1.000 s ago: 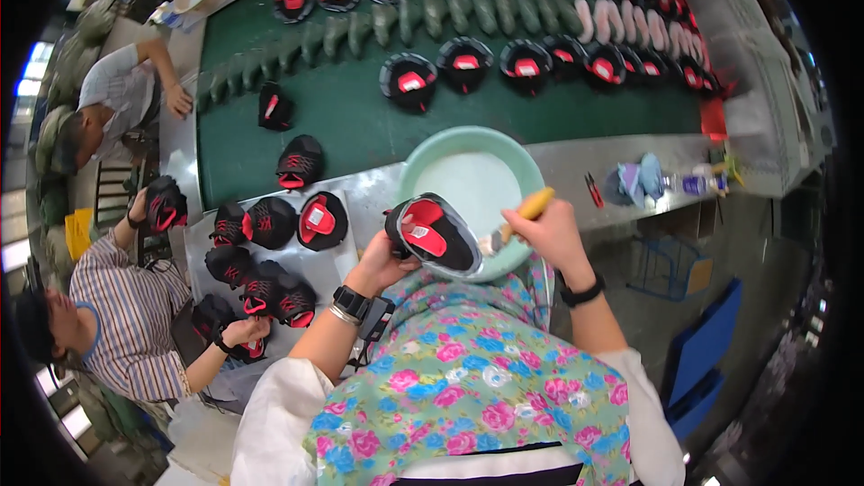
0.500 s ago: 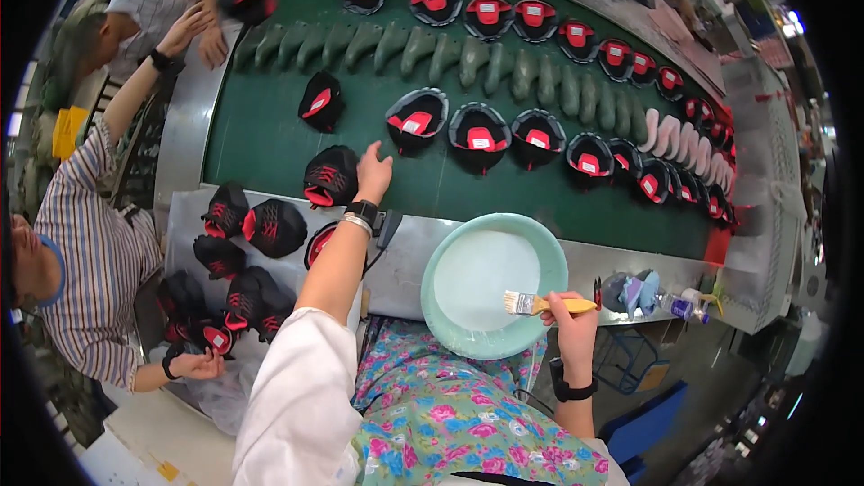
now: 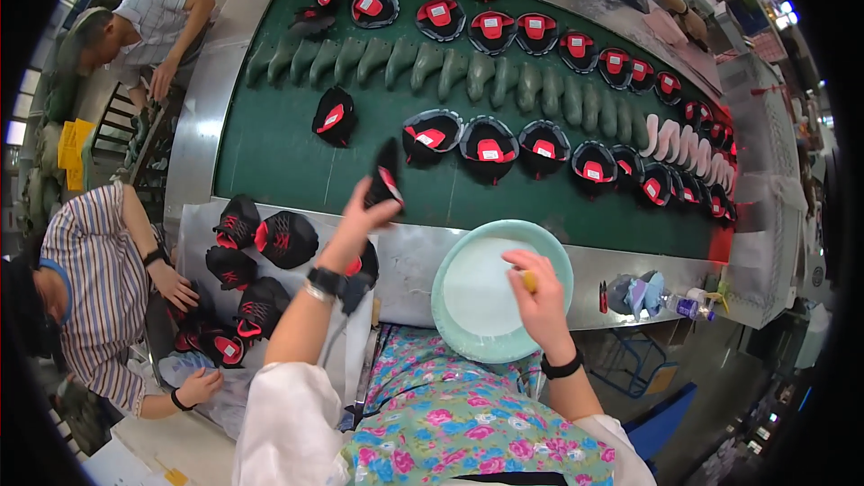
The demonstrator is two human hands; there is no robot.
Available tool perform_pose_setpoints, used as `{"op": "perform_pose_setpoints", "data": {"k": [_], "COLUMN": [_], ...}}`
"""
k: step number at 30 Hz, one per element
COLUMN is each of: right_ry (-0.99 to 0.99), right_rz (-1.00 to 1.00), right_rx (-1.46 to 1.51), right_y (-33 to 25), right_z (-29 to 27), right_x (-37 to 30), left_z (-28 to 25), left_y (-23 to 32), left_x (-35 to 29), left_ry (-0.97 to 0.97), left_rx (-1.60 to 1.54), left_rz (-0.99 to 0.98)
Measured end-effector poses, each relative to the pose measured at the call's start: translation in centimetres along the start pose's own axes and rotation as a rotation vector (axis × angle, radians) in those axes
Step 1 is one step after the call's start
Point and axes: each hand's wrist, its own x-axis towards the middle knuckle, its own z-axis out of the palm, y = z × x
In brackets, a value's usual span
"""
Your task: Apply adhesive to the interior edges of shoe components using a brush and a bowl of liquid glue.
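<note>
My left hand (image 3: 362, 219) holds a black-and-red shoe upper (image 3: 387, 182) by its lower end, tilted up over the near edge of the green belt. My right hand (image 3: 540, 304) is closed round a paintbrush, over the right side of a pale green basin (image 3: 438, 292) of milky white liquid. Only the yellow end of the brush handle (image 3: 529, 281) shows; its bristles are hidden. Beyond my left hand, another upper (image 3: 334, 117) lies alone on the belt. To its right runs a row of uppers with red linings, the nearest being one upper (image 3: 432, 134).
Dark green foot-shaped forms (image 3: 374, 61) line the belt's middle, with pink ones (image 3: 675, 139) further right. More uppers (image 3: 286, 239) are heaped on the metal table at left, beside a person in a striped shirt (image 3: 94, 279). A water bottle (image 3: 688, 308) lies at right.
My left hand has picked up the upper from the belt's near edge. My right hand has turned the brush inward over the basin. The striped-sleeved person's arm has drawn back from the belt.
</note>
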Motion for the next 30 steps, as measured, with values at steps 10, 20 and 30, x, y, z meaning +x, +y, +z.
{"op": "perform_pose_setpoints", "data": {"k": [10,20,30], "right_ry": [-0.227,-0.528,0.222], "right_rz": [-0.422,-0.363,0.113], "right_rx": [-0.206,-0.152,-0.135], "right_y": [-3.4,-1.9,14.0], "right_z": [0.3,-1.3,-0.3], "right_x": [-3.0,-6.3,-7.2], "left_z": [8.2,7.9,5.3], "left_y": [0.3,-1.4,-5.1], "left_x": [-13.3,-18.6,-22.4], "left_ry": [-0.39,-0.527,-0.801], "left_rx": [0.003,0.178,0.678], "left_rz": [0.22,0.145,0.32]}}
